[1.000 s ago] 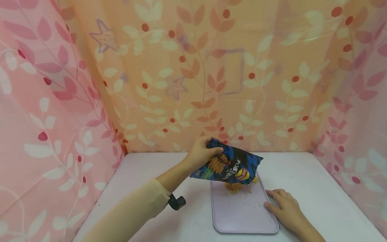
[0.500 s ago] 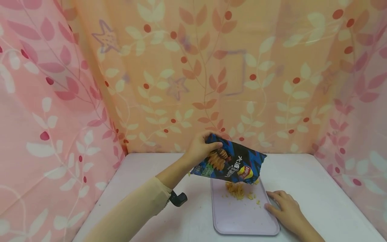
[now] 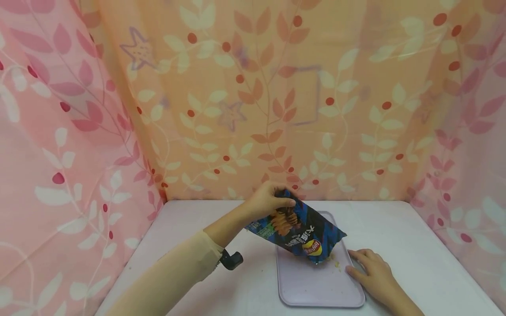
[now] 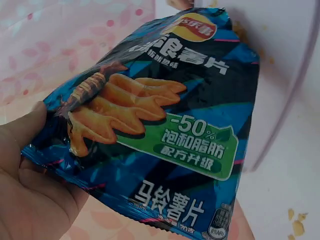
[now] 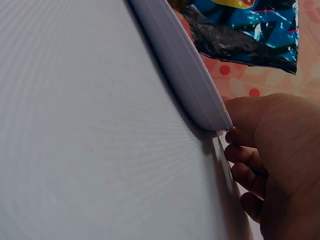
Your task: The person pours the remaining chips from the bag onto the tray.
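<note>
Visibly creased, the glossy blue-black foil bag (image 3: 304, 228) slants over the smooth, round-cornered lilac tray (image 3: 312, 285), near jagged yellow crumbs (image 3: 337, 264); whether it touches the tray is unclear. The left hand (image 3: 270, 201) pinches its upper end, thumb in front, fingers behind. The right hand (image 3: 373, 270) holds the tray's raised rim, fingers curled. Beneath lies a pale surface (image 3: 419, 250).

The head camera looks forward and down from farthest back, across the white table (image 3: 391, 228) to the leaf-patterned curtain (image 3: 284, 96). The left-wrist camera closely faces the printed Lay's chip bag (image 4: 165, 130), beside the left hand (image 4: 35, 190). The right-wrist view nears the lilac tray (image 5: 190, 75) and right hand (image 5: 287, 155). Bag and tray appear in all three.
</note>
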Tool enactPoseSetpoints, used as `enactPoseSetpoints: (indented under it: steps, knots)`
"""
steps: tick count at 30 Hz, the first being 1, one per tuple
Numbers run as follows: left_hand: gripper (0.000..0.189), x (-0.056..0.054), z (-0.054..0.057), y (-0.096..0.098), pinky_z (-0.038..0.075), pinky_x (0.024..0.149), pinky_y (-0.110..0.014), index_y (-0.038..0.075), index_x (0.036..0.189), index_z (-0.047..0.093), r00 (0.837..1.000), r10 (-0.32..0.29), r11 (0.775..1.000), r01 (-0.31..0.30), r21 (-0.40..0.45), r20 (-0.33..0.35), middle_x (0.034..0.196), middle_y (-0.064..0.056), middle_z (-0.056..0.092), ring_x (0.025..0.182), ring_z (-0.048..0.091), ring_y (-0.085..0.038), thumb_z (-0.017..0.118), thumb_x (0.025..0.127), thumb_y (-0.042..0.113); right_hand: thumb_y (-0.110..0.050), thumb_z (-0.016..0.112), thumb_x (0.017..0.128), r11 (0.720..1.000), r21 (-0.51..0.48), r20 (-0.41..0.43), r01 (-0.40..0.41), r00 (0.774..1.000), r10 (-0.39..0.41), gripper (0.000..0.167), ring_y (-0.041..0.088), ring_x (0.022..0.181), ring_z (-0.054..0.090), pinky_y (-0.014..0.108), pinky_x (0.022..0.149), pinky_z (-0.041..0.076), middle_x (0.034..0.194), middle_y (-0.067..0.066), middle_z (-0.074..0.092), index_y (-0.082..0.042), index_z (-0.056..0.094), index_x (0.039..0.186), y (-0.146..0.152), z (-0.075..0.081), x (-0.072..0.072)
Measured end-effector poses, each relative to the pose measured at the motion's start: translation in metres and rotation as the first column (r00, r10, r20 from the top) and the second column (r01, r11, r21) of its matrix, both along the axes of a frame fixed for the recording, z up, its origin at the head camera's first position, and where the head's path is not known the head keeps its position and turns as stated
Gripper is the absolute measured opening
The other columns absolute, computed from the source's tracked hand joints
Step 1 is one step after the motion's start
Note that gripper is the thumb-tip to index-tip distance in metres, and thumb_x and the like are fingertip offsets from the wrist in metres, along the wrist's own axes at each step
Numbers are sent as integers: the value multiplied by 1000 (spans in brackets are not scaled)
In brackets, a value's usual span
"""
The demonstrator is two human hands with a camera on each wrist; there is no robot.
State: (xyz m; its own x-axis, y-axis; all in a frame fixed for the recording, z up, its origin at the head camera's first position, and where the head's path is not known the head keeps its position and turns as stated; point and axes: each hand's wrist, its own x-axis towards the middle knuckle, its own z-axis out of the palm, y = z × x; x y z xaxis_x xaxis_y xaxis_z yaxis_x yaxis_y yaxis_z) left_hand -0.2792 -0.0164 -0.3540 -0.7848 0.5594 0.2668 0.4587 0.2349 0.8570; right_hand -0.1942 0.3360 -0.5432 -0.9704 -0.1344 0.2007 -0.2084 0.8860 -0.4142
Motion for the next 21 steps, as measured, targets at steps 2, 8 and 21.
enactPoseSetpoints:
  steps: [2, 8, 21]
  knots:
    - [18, -1, -1, 1, 57, 91, -28, 17, 112, 78, 1000, 13, 999, -13, 37, -10, 115, 1, 76, 108, 69, -15, 74, 95, 18, -52, 71, 92, 1000, 6, -11, -5, 1000, 5, 65, 40, 114, 57, 67, 87, 42, 124, 15, 63, -5, 64, 136, 0, -1, 0]
    - [19, 3, -27, 13, 55, 91, -23, 17, 112, 79, 997, -60, 998, 60, 3, 42, 111, 7, 77, 101, 68, -6, 73, 96, 25, -47, 73, 92, 1000, 8, -65, -14, 998, 14, 59, 39, 111, 58, 66, 85, 43, 122, 13, 64, -6, 65, 134, 1, -3, 2]
    - [18, 7, -32, 8, 59, 79, -25, 18, 110, 78, 1000, -8, 999, 7, 37, 21, 88, 4, 76, 82, 70, -9, 72, 96, 29, -49, 74, 91, 1000, 16, -65, -2, 998, 3, 60, 36, 112, 58, 64, 87, 43, 120, 9, 64, -7, 66, 134, 0, -4, 0]
